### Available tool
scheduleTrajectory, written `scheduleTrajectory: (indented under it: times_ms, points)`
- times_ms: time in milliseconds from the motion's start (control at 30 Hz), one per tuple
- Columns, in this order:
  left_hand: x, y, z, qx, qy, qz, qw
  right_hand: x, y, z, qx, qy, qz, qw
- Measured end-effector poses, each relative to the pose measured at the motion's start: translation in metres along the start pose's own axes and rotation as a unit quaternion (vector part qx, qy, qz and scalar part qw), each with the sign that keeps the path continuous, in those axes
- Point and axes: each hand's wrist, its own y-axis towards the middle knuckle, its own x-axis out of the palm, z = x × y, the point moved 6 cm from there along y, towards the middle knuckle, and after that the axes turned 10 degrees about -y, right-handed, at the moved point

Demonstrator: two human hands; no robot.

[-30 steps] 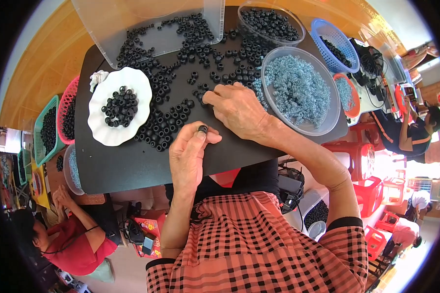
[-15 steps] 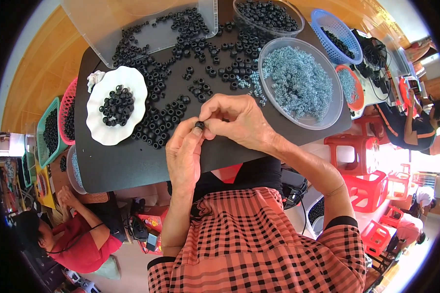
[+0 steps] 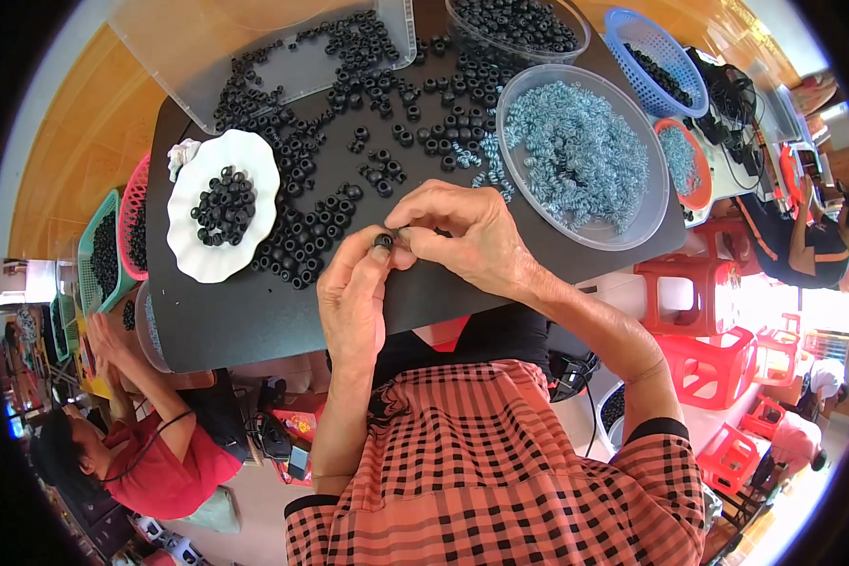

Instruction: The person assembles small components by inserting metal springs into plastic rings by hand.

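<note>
Over the table's near edge, my left hand (image 3: 354, 292) pinches a small round black plastic piece (image 3: 383, 241) between thumb and fingertips. My right hand (image 3: 472, 236) meets it there, thumb and forefinger pressed together at the piece; what they grip is too small to make out. Just beyond my hands lie many loose black plastic pieces (image 3: 316, 226), round with holes. To the left a white scalloped plate (image 3: 193, 255) bears a pile of smaller-looking black parts (image 3: 224, 206). At the right stands a clear round tub (image 3: 660, 203) full of small metal coil springs (image 3: 580, 156), some spilled beside it.
A clear plastic bin (image 3: 174, 71) lies tipped at the far left, black pieces spreading from it. Behind the springs are a clear bowl (image 3: 519, 57) and a blue basket (image 3: 670, 99) of black parts. Red stools (image 3: 689, 292) stand right; a person in red (image 3: 165, 462) sits left.
My hands keep almost the same pinch, fingertips together at the black piece. The view has shifted slightly. At left, the seated person's hands have moved forward and up.
</note>
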Motion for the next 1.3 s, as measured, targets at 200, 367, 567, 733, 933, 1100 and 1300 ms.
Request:
scheduleTrajectory:
  times_ms: [200, 367, 567, 733, 933, 1100, 1300]
  points:
    - [-0.004, 0.0, -0.002, -0.002, -0.002, 0.005, 1.0, 0.004, 0.0, -0.003, -0.007, 0.023, 0.036, 0.999]
    - [-0.003, -0.001, -0.003, 0.01, 0.001, 0.005, 1.0, 0.004, -0.002, -0.007, -0.057, -0.038, 0.044, 0.997]
    - [-0.004, -0.002, -0.003, 0.032, 0.038, 0.014, 0.999, 0.004, -0.004, -0.011, -0.089, -0.104, 0.063, 0.989]
    - [-0.006, -0.004, -0.005, 0.032, 0.058, 0.035, 0.997, 0.004, -0.005, -0.008, -0.064, -0.09, 0.062, 0.992]
    - [-0.011, -0.005, -0.004, 0.038, 0.054, 0.051, 0.997, 0.006, -0.007, -0.004, -0.069, -0.114, 0.086, 0.987]
    - [-0.003, 0.001, -0.004, -0.016, -0.058, 0.046, 0.997, 0.01, -0.006, -0.011, -0.139, -0.17, 0.064, 0.973]
    - [-0.003, 0.002, -0.016, -0.06, -0.142, 0.012, 0.988, 0.009, -0.009, -0.012, -0.145, -0.194, 0.078, 0.967]
